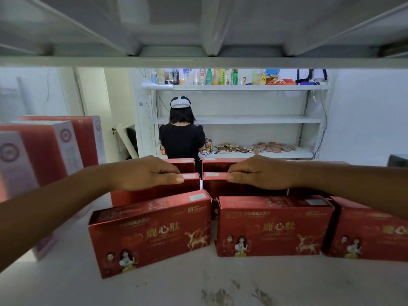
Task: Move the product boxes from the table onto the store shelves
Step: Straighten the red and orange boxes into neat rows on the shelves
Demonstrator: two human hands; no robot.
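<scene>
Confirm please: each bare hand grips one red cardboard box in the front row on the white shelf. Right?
Not the front row. The head view shows the left hand gripping the left red cardboard box and the right hand the right red cardboard box in the second row on the white shelf.

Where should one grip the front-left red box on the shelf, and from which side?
Grip the front-left red box across its narrow top, from above, thumb on the printed front, fingers behind: it stands on edge and its top is uncovered.
</scene>
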